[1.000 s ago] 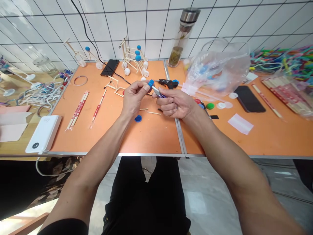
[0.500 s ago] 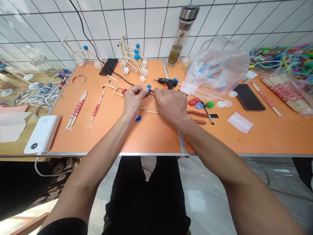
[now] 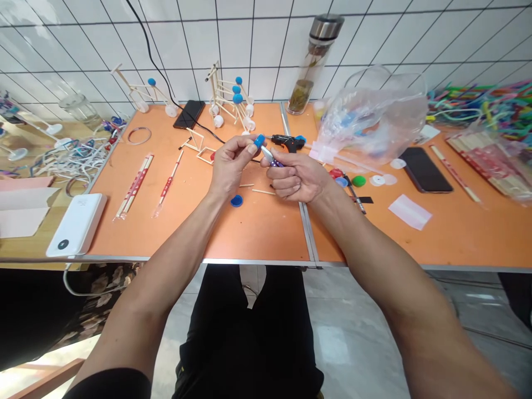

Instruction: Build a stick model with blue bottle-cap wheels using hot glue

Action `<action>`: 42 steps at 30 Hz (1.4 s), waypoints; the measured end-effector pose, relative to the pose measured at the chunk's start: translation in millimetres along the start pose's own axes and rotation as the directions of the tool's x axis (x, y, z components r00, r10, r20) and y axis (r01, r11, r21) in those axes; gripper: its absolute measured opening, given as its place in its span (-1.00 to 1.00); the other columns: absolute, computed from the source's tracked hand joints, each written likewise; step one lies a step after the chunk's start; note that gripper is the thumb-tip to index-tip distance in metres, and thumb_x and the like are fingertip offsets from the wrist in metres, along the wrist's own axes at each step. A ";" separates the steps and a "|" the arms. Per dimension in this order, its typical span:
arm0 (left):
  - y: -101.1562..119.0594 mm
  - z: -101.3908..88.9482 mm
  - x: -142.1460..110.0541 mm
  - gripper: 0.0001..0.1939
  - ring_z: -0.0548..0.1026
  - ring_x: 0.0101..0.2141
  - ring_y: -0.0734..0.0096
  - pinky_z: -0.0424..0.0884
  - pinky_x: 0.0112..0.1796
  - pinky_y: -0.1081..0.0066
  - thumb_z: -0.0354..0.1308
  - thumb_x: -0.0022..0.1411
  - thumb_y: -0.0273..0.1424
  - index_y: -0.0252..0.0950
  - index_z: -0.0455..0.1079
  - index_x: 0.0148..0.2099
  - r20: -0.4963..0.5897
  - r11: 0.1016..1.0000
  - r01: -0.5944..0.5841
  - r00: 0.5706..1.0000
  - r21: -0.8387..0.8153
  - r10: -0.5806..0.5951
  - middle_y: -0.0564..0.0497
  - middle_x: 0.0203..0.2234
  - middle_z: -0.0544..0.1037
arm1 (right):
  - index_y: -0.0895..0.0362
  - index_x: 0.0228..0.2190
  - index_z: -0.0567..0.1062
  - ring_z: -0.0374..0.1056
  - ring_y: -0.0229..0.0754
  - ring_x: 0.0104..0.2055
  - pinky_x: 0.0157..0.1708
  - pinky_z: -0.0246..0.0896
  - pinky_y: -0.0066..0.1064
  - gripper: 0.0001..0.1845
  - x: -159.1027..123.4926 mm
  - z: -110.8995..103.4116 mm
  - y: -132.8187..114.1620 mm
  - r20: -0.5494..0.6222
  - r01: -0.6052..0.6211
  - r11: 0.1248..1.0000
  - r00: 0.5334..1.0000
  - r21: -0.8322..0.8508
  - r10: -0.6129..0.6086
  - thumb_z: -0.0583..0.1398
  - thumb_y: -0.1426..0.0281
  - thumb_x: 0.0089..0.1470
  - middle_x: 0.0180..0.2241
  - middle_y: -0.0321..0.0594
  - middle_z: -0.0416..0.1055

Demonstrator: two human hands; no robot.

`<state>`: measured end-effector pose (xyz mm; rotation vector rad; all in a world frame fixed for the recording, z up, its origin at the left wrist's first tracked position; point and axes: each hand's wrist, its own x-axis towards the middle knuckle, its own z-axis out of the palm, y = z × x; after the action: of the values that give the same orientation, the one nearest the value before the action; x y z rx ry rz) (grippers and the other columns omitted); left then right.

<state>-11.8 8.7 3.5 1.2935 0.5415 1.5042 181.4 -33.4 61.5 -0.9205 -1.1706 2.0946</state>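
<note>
Between the thumb and fingers of my left hand (image 3: pixel 229 163) is a blue bottle cap (image 3: pixel 259 141), held up above the table. My right hand (image 3: pixel 297 176) is closed around a small knife with a purple handle (image 3: pixel 275 162). Its silvery blade (image 3: pixel 266 151) points at the cap, close beside it; whether they touch I cannot tell. Below my hands another blue cap (image 3: pixel 236 201) lies on the orange table (image 3: pixel 257 235), near two thin sticks (image 3: pixel 263 192). A stick frame (image 3: pixel 203 152) with a red cap lies partly behind my left hand.
A black glue gun (image 3: pixel 287 143) lies just behind my hands. Stick models with white wheels and blue caps (image 3: pixel 233 100) stand near the wall. A glass bottle (image 3: pixel 305 83), a plastic bag (image 3: pixel 369 119), loose caps (image 3: pixel 358 181) and phones (image 3: pixel 427 169) are around. A power bank (image 3: pixel 77 224) sits left.
My right hand has turned, and the knife blade now shows. The red-brown tool handles seen beside my right wrist are now out of sight. The view has shifted slightly.
</note>
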 end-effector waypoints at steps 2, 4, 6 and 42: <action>1.1 1.2 -1.1 -0.53 0.71 -0.15 0.35 0.63 0.02 0.33 0.67 0.10 0.07 -0.16 0.66 -0.25 -0.030 1.000 0.019 0.999 0.025 -0.019 0.02 -0.14 0.78 | 0.04 -0.23 0.44 -0.40 -0.30 -0.59 -0.60 -0.35 -0.45 -0.55 4.0 3.4 8.9 -0.144 0.108 0.973 0.980 -0.203 -0.139 0.03 0.02 0.61 -0.60 -0.59 -0.18; 1.4 3.3 -2.1 -0.54 0.70 -0.17 0.36 0.63 0.03 0.33 0.67 0.12 0.04 -0.18 0.64 -0.26 -0.075 0.996 0.066 0.995 0.060 -0.061 0.02 -0.21 0.77 | 0.05 -0.26 0.49 -0.13 -0.25 -0.56 -0.52 -0.20 -0.39 -0.50 6.3 7.3 16.9 -0.293 0.172 0.820 0.878 -0.546 -0.379 0.13 -0.08 0.53 -0.58 -0.47 0.02; 0.7 5.7 -2.5 -0.57 0.70 -0.19 0.37 0.63 0.03 0.32 0.68 0.14 -0.03 -0.20 0.62 -0.28 -0.121 0.989 0.131 0.985 0.070 -0.122 0.03 -0.27 0.74 | 0.06 -0.25 0.56 0.21 -0.13 -0.42 -0.40 -0.05 -0.32 -0.51 6.1 10.9 21.7 -0.330 0.035 0.516 0.731 -0.856 -0.597 0.16 -0.07 0.50 -0.49 -0.27 0.31; 15.6 -20.3 17.3 -0.87 0.73 0.23 0.05 0.72 0.26 0.09 0.32 0.57 -0.40 -0.29 0.56 -0.14 -0.108 0.910 0.320 0.928 -0.265 -0.358 -0.10 -0.07 0.77 | 0.01 -0.35 0.68 0.41 -0.13 -0.31 -0.30 0.01 -0.25 -0.77 -15.5 20.9 14.0 -0.109 -0.091 0.112 0.980 -0.990 -0.166 0.28 0.24 0.34 -0.35 -0.26 0.64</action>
<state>-34.7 23.9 17.8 0.8464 0.6265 1.3341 172.3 -61.6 61.8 -1.5490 -2.5261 0.7559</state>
